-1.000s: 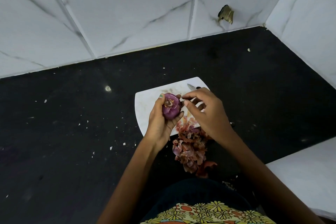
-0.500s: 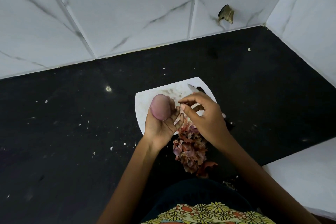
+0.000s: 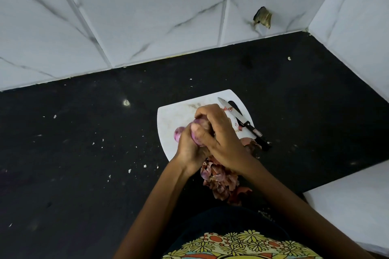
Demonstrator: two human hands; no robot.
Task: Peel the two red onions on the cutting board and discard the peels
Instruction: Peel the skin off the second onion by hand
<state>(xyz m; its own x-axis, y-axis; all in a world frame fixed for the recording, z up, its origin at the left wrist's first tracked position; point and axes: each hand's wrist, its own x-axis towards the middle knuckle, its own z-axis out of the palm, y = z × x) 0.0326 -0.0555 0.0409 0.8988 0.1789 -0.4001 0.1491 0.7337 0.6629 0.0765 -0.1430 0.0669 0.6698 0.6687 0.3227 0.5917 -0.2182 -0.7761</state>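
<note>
Both the left hand (image 3: pixel 190 149) and right hand (image 3: pixel 219 139) are clasping the smooth purple-red onion (image 3: pixel 179 132) over the white plastic cutting board (image 3: pixel 174 115), risking it squirting free toward the steel knife (image 3: pixel 240 120).

I'm at what looks like a home kitchen corner: black stone counter (image 3: pixel 84 153), marble-look wall tiles (image 3: pixel 147 17) across the top, white cutting board (image 3: pixel 174 115) and knife (image 3: pixel 242 121) mid-frame.

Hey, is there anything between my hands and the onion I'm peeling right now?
No. Both hands are already on the onion over the cutting board: the left hand cups it from below and the right hand wraps over it. The knife lies off to the right on the board, clear of them.
</note>
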